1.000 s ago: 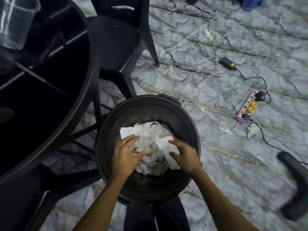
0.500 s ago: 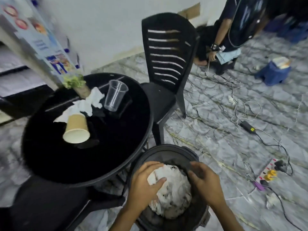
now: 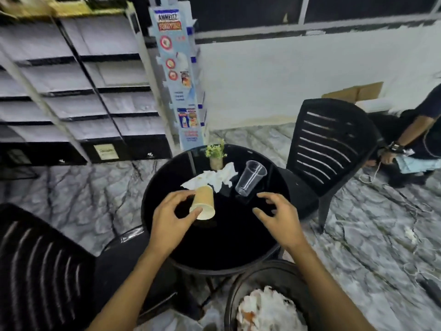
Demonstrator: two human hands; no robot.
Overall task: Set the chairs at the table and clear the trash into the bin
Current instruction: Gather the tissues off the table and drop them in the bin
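Lying on its side near the middle of the round black glass bench [image 3: 229, 247], a brown paper cup [image 3: 203, 203] is closed around by the left hand [image 3: 170, 217], whose fingers [image 3: 179, 195] curl over its top while the thumb presses at the rim. The right hand [image 3: 279, 217] is held above the bench, fingers [image 3: 268, 195] spread and empty, just short of a clear plastic cup [image 3: 250, 177] tipped on its side. Crumpled white tissue [image 3: 214, 177] is spread behind the paper cup, beside a small potted plant [image 3: 216, 156] at the far edge. A black slatted plastic chair [image 3: 330, 149] is set at the right edge, another [image 3: 40, 266] at the left. A round black bin [image 3: 232, 304] filled with white paper is seen on the floor below the near edge.
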